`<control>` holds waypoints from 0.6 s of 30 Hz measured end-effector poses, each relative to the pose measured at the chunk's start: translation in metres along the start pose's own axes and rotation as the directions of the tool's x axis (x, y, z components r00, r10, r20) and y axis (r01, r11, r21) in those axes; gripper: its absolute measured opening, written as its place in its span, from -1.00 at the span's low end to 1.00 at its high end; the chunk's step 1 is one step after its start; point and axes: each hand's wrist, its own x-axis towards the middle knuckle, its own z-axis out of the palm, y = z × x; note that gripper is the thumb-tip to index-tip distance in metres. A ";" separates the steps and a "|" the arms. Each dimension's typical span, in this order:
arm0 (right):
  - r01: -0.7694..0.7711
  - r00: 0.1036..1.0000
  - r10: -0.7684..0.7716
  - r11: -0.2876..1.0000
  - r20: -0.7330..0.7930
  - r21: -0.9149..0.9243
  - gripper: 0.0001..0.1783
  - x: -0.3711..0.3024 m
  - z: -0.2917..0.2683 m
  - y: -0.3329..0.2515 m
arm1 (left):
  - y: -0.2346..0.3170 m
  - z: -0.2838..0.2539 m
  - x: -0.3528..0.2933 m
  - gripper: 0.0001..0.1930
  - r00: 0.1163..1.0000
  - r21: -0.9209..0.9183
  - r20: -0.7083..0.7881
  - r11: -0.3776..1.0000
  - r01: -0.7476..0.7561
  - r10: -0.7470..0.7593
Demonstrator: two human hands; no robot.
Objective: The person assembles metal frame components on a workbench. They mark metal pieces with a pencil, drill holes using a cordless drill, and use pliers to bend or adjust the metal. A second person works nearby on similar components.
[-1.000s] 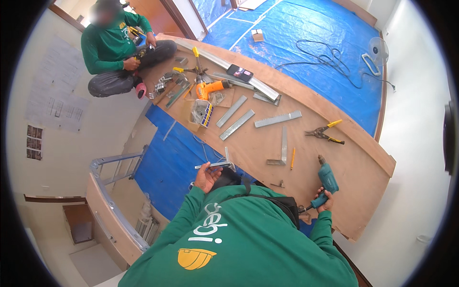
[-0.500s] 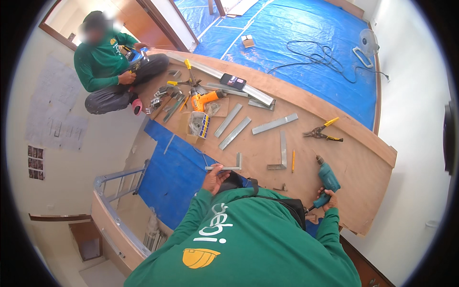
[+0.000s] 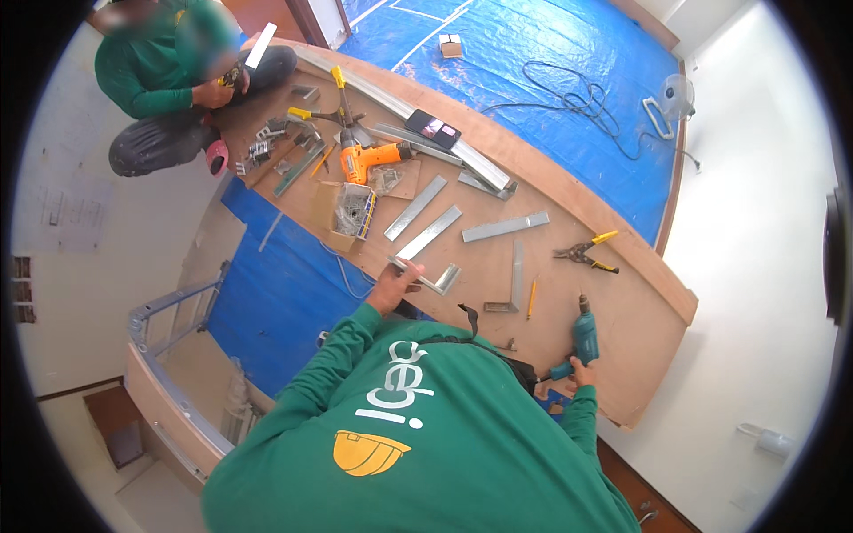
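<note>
My left hand [image 3: 391, 289] pinches one end of an L-shaped metal bracket [image 3: 447, 281] over the near edge of the wooden tabletop. The bracket's short leg points away from me. My right hand [image 3: 583, 373] is closed around the handle of a teal power drill [image 3: 585, 336], whose bit points toward the far side. The drill lies at the table's right end, and part of its grip is hidden by my fingers. Between my hands are a second L-shaped metal piece [image 3: 516, 277], a pencil [image 3: 531, 299] and a small metal bit of hardware [image 3: 507, 345].
Loose metal strips [image 3: 506, 226], yellow-handled snips [image 3: 586, 252], an orange drill [image 3: 373, 158], a box of screws [image 3: 354, 211] and a phone [image 3: 433, 130] lie on the wooden tabletop [image 3: 640, 329]. At the far left, a co-worker [image 3: 151, 80] sits with a metal strip [image 3: 261, 46].
The bracket in my left hand has tilted, its right end now lower and nearer me. My right hand stays on the drill. The co-worker now holds up a metal strip. The whole view has shifted.
</note>
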 end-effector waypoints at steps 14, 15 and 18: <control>-0.236 0.948 0.287 0.924 -0.137 0.301 -0.21 -0.064 0.091 0.049 | 0.075 -0.073 0.066 -0.61 1.000 -0.359 -0.023 0.933 0.006 -0.016; -0.201 0.964 0.243 0.932 -0.111 0.302 -0.22 -0.077 0.100 0.045 | 0.081 -0.074 0.064 -0.66 0.999 -0.329 -0.034 0.944 0.012 -0.025; -0.192 0.964 0.228 0.952 -0.136 0.237 -0.29 -0.105 0.120 0.045 | 0.089 -0.086 0.063 -0.72 0.999 -0.291 -0.013 0.957 0.025 -0.030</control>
